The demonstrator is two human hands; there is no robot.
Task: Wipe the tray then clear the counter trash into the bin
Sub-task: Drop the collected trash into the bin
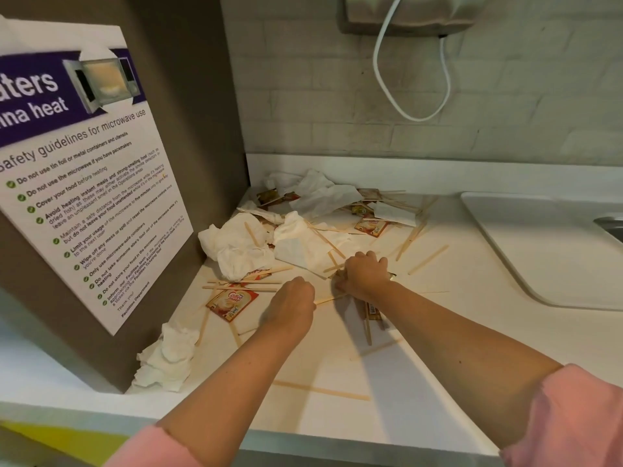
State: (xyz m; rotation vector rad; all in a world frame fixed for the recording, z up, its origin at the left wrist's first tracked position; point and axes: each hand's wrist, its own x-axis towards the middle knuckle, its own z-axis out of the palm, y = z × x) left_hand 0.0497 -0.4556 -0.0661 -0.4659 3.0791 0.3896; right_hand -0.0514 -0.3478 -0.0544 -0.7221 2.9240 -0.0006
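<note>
Counter [438, 332]: white and smooth, running from the front edge back to the tiled wall [505, 112]. Its left rear corner is carrying nearly all the trash.

Brown panel [188, 79]: closing off the left side. A microwave safety poster [84, 183] is hanging on it.

Sink surround [539, 251]: a white moulded basin rim, sitting at the right, well apart from the litter.

White cable [381, 72]: looping down the wall from a grey unit [404, 11] at the top edge.

Arms: both reaching in from the front, with pink sleeves [569, 416] pushed up to the elbow.

Crumpled tissues [236, 247]: white and creased, lying heaped in the corner. A separate clump [165, 358] is sitting against the panel's base nearer the front.

Right hand [364, 274]: fingers curling down over the near edge of the heap, gripping gathered wooden stir sticks [242, 283] and scraps.

Left hand [291, 305]: just beside the right, knuckles up, fingers tucked under. One stick is poking out toward the right hand; cannot tell whether it is being held.

Sachets: red and cream, torn open. One [232, 303] is lying flat left of the left hand, another [371, 227] farther back, and a barcoded one [372, 310] under the right wrist.

Sticks: pale, thin and flat, lying scattered and crossed through the tissues. A lone stick [320, 389] is lying near the front edge.
</note>
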